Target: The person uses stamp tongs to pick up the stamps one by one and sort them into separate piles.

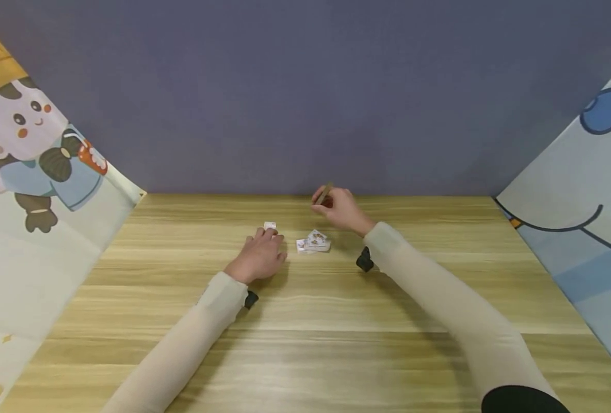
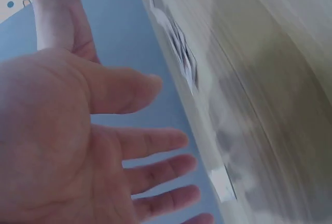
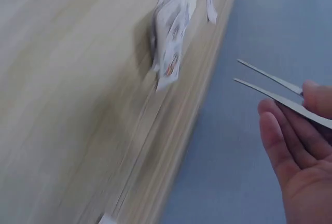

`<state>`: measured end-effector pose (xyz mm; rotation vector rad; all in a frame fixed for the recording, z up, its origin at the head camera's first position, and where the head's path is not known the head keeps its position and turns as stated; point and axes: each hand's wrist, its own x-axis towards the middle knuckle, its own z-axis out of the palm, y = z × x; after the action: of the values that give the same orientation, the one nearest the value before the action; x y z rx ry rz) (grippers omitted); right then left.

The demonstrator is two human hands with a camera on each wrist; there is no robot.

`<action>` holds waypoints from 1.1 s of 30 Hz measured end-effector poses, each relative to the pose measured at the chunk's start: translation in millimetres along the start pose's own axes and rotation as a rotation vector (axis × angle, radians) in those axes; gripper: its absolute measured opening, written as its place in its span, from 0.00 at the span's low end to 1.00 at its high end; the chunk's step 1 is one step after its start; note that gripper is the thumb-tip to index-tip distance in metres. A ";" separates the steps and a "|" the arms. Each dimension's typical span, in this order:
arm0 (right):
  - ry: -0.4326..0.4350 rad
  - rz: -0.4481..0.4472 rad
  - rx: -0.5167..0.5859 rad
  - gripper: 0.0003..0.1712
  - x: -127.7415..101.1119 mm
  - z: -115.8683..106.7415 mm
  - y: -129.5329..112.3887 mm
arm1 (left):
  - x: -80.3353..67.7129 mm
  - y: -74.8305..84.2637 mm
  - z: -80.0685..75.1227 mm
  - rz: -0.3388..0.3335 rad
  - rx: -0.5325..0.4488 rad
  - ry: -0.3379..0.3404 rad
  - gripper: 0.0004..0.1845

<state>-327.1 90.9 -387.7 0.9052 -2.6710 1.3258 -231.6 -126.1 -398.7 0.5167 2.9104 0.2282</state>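
My right hand [image 1: 343, 209] holds a pair of metal tweezers [image 3: 285, 102] between thumb and fingers, raised above the far part of the table. The two tips stand apart with nothing between them. In the middle of the table lies a loose pile of small white printed paper pieces [image 1: 316, 240], seen from the side in the right wrist view. My left hand [image 1: 261, 255] hovers palm down left of that pile, fingers spread and holding nothing. Just beyond its fingertips lies a small white piece [image 1: 270, 225], partly covered by the fingers in the head view.
The wood-grain table [image 1: 305, 355] ends at a plain grey-blue backdrop [image 1: 305, 103]. Cartoon-printed panels [image 1: 63, 172] stand along both sides. A white corner of another piece [image 3: 107, 219] shows at the bottom of the right wrist view.
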 end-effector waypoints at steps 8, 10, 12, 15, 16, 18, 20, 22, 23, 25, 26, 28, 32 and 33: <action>-0.058 0.054 -0.034 0.06 -19.0 -14.6 11.4 | 9.6 24.2 5.6 0.093 -0.012 -0.015 0.26; -0.058 0.056 -0.048 0.06 -21.7 -15.0 14.7 | 12.4 29.3 9.1 0.109 -0.009 -0.018 0.26; -0.051 0.062 -0.056 0.05 -23.7 -14.9 18.6 | 14.9 34.4 12.2 0.125 -0.012 -0.020 0.27; -0.037 0.075 -0.057 0.04 -25.9 -14.7 24.1 | 18.7 41.2 16.7 0.147 -0.012 -0.011 0.28; -0.032 0.078 -0.052 0.04 -26.5 -14.8 25.8 | 20.0 43.3 17.6 0.146 -0.006 -0.010 0.29; -0.025 0.087 -0.048 0.04 -27.7 -15.2 28.4 | 22.3 47.5 18.8 0.139 0.011 -0.008 0.29; -0.022 0.090 -0.047 0.04 -27.6 -14.5 29.6 | 23.9 49.8 20.0 0.124 0.036 -0.007 0.29; -0.019 0.095 -0.044 0.04 -27.4 -14.3 29.6 | 25.2 51.8 21.1 0.109 0.063 -0.010 0.29; -0.017 0.098 -0.046 0.04 -27.1 -14.1 29.4 | 26.1 52.5 21.8 0.103 0.073 -0.013 0.29; -0.015 0.099 -0.047 0.04 -26.5 -14.0 28.7 | 27.2 53.5 23.3 0.096 0.095 -0.016 0.28; -0.013 0.097 -0.047 0.04 -26.2 -14.0 28.5 | 27.4 54.1 23.6 0.094 0.104 -0.018 0.28; -0.010 0.095 -0.047 0.05 -25.7 -13.9 28.2 | 27.9 54.9 24.2 0.091 0.117 -0.021 0.27; -0.005 0.107 -0.049 0.05 -23.8 -12.9 30.0 | 26.6 56.4 23.3 0.095 0.123 -0.019 0.27; -0.007 0.112 -0.046 0.05 -23.4 -12.4 30.6 | 26.3 56.6 23.1 0.098 0.121 -0.018 0.27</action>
<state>-326.0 125.8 -408.1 0.7672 -2.7823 1.2776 -232.8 -61.6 -414.9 0.6772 2.8975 0.0595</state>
